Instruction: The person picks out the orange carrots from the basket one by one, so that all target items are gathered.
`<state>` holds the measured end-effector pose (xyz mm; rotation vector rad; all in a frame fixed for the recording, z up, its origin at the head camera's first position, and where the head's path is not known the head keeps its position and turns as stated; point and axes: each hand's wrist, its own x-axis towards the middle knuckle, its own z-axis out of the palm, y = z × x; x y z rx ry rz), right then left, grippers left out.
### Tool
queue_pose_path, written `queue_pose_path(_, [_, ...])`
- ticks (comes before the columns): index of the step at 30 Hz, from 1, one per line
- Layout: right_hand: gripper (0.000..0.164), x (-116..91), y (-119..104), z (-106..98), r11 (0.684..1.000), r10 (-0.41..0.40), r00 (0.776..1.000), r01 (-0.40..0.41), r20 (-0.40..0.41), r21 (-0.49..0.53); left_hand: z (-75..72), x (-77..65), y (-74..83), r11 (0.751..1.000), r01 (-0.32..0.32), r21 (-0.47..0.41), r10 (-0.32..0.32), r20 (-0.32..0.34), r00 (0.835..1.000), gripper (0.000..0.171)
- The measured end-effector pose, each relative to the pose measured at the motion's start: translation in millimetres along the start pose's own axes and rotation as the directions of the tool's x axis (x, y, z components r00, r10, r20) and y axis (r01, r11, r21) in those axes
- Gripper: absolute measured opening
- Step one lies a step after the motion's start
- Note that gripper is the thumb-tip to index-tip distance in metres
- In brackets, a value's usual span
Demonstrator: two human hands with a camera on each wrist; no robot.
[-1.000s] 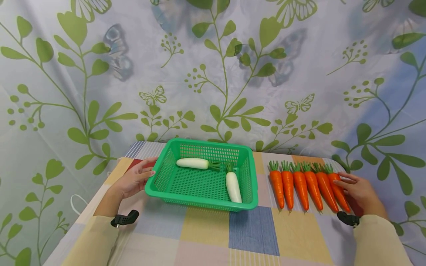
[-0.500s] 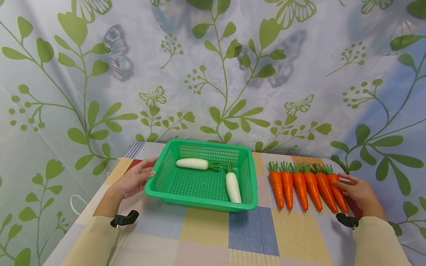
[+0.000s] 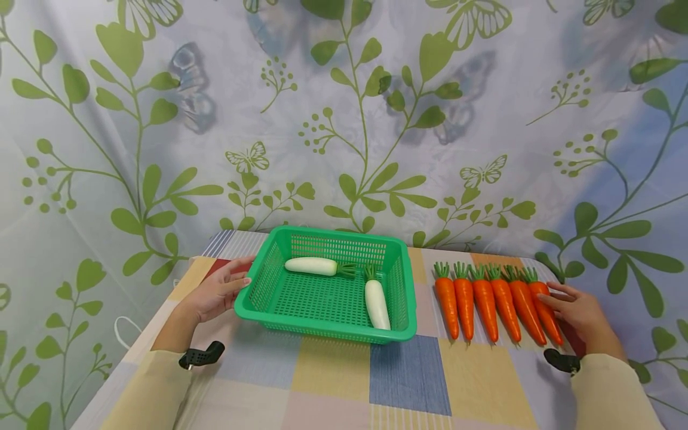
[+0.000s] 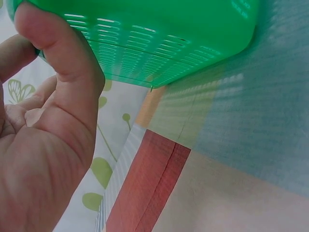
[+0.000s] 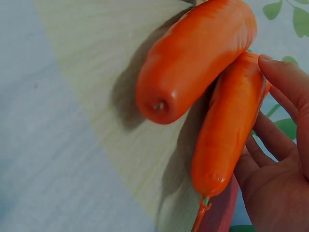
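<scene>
A green plastic basket (image 3: 328, 331) with slotted walls stands on the table. Inside it, one white radish (image 3: 309, 266) lies crosswise near the back, and another white radish (image 3: 378, 304) lies lengthwise by the right wall. My left hand (image 3: 216, 292) rests against the basket's left side with relaxed fingers; in the left wrist view the thumb (image 4: 41, 24) touches near the rim. Several orange carrots (image 3: 486, 307) lie in a row to the right, green tops toward the back. My right hand (image 3: 583, 313) is beside the outermost carrot (image 5: 229, 125), thumb at its edge, fingers loosely extended.
A patchwork cloth (image 3: 333, 382) covers the table. Directly behind the table hangs a leaf-and-butterfly curtain (image 3: 344, 119). A white cable (image 3: 120, 328) loops at the table's left edge.
</scene>
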<state>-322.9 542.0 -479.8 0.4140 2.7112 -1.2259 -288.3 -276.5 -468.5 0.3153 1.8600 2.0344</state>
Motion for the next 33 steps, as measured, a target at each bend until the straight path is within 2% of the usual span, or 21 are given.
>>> queue_pose_path(6, [0.1, 0.7, -3.9, 0.5, 0.999, 0.015, 1.0, -0.015, -0.019, -0.035, -1.0, 0.4, -2.5, 1.0, 0.0, 0.0, 0.0, -0.009, 1.0, 0.066])
queue_pose_path(12, [0.092, -2.9, -12.2, 6.5, 0.997, 0.0, 0.992, -0.009, -0.124, -0.073, -1.4, 1.5, -4.5, 1.0, -0.001, -0.008, 0.001, -0.009, 1.0, 0.065])
queue_pose_path(16, [0.085, -9.2, -22.0, 12.7, 0.995, -0.035, 0.978, 0.015, -0.205, -0.099, -2.2, 2.2, -4.3, 1.0, -0.001, 0.003, 0.001, -0.023, 1.0, 0.066])
queue_pose_path(20, [0.082, -15.0, -34.2, 16.7, 0.995, -0.044, 0.964, 0.019, -0.264, -0.096, -2.7, 2.8, -6.5, 1.0, -0.008, 0.005, 0.008, -0.036, 0.999, 0.066])
queue_pose_path(26, [0.076, -22.4, -49.5, 23.6, 0.999, -0.018, 0.951, 0.003, -0.309, -0.048, -1.4, 1.8, -10.5, 1.0, -0.028, 0.0, 0.028, -0.048, 0.998, 0.067])
queue_pose_path(29, [0.069, -23.9, -55.7, 27.8, 0.998, -0.047, 0.938, 0.032, -0.342, -0.048, -2.3, 0.8, -11.1, 0.999, -0.023, 0.049, 0.026, -0.06, 0.998, 0.066])
queue_pose_path(33, [0.064, -24.1, -65.5, 32.5, 0.993, -0.11, 0.924, 0.087, -0.366, -0.08, -7.4, 0.1, -10.4, 0.98, -0.02, 0.2, 0.038, -0.085, 0.996, 0.063])
